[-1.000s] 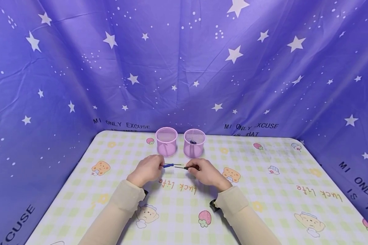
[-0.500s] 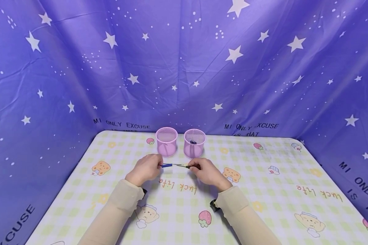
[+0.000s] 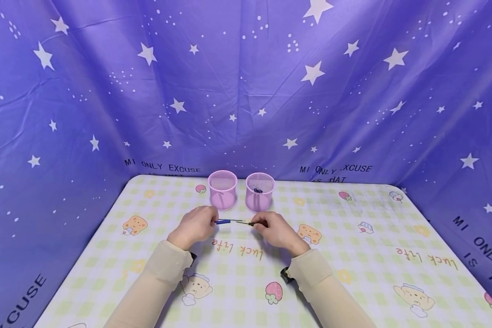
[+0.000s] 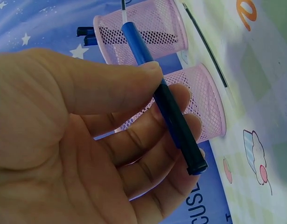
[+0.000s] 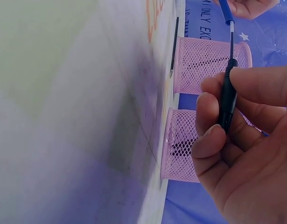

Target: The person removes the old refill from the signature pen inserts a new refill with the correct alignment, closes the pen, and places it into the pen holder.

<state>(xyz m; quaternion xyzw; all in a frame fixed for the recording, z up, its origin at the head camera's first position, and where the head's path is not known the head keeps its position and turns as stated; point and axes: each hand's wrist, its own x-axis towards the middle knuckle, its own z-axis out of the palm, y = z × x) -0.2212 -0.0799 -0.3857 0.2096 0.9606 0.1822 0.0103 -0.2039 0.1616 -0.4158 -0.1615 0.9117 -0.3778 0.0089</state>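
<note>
My left hand [image 3: 193, 226] pinches a blue pen barrel [image 4: 138, 44] with a dark clip end, thumb on one side and fingers curled behind it. My right hand [image 3: 275, 230] grips a black ribbed pen section [image 5: 228, 98] between thumb and fingers. From that section a thin dark refill [image 5: 232, 44] with a pale end points at the barrel's open end. In the right wrist view the two meet or nearly meet; whether the refill is inside cannot be told. Another dark refill [image 4: 206, 44] with a metal tip lies on the table just beyond the hands.
Two pink mesh cups stand behind the hands: a left cup [image 3: 222, 200] with a thin dark line showing in it, and a right cup [image 3: 259, 202] holding dark-ended pens [image 4: 87, 35]. A checked cloth covers the table [image 3: 352, 255]; a starry purple curtain [image 3: 246, 91] hangs around it.
Over the first half second my left hand shifted slightly left and the blue barrel levelled out, lining up with the refill. Since then both hands have stayed almost still.
</note>
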